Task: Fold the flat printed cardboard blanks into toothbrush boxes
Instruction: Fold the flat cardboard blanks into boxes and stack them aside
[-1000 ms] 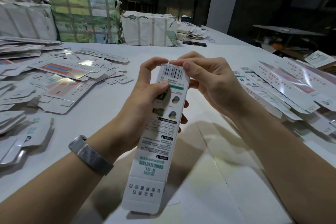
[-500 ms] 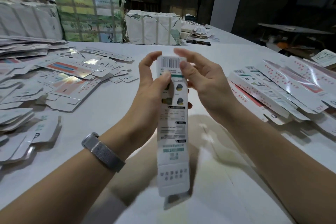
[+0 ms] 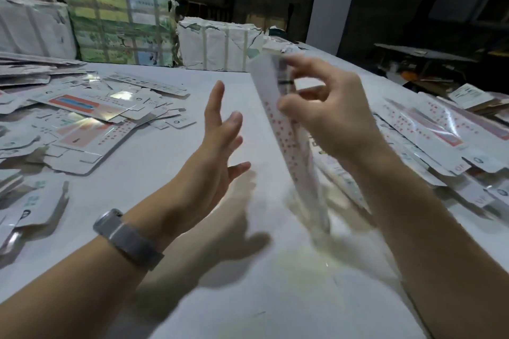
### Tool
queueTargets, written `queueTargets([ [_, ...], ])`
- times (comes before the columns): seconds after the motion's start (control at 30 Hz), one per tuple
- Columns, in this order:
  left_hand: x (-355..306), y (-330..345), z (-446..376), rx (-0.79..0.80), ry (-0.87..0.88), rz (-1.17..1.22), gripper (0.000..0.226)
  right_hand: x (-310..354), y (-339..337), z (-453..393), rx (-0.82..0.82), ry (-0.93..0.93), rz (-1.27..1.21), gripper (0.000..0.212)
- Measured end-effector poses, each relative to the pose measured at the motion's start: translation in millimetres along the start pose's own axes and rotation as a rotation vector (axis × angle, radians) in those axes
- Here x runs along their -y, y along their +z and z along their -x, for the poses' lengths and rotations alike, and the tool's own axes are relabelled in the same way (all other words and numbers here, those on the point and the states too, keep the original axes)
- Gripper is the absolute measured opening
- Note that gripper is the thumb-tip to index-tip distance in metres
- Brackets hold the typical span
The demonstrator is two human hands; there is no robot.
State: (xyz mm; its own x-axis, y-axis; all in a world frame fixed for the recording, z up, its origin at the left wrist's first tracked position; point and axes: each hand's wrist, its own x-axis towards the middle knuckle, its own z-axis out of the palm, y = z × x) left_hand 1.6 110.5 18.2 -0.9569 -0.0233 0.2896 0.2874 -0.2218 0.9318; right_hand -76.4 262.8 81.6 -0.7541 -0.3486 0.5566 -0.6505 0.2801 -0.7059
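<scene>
Box [image 3: 278,124] held in right hand [image 3: 333,118]: white, rows of small red marks, black band near top. Flat blanks [image 3: 82,107]: white with red-orange and blue panels. Table [image 3: 170,173]: white. Wristband [image 3: 129,239]: grey. Wrapped bundle [image 3: 118,27]: green-patterned, pale strapping.

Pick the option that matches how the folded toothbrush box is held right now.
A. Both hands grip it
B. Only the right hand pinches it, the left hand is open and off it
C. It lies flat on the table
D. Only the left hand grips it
B: the right hand pinches the folded box near its top, while the left hand is spread open, apart from it.
</scene>
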Motion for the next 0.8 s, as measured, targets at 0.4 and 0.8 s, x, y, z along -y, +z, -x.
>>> queueTargets([
  [0.4, 9, -12, -3, -0.115, 0.008, -0.292, 0.038, -76, -90, -30, -0.078, 0.488, 0.911, 0.033],
  [0.8, -10, -61, -12, -0.311, 0.021, -1.169, 0.027, -15, 35, 23, 0.345, -0.221, 0.128, 0.015],
])
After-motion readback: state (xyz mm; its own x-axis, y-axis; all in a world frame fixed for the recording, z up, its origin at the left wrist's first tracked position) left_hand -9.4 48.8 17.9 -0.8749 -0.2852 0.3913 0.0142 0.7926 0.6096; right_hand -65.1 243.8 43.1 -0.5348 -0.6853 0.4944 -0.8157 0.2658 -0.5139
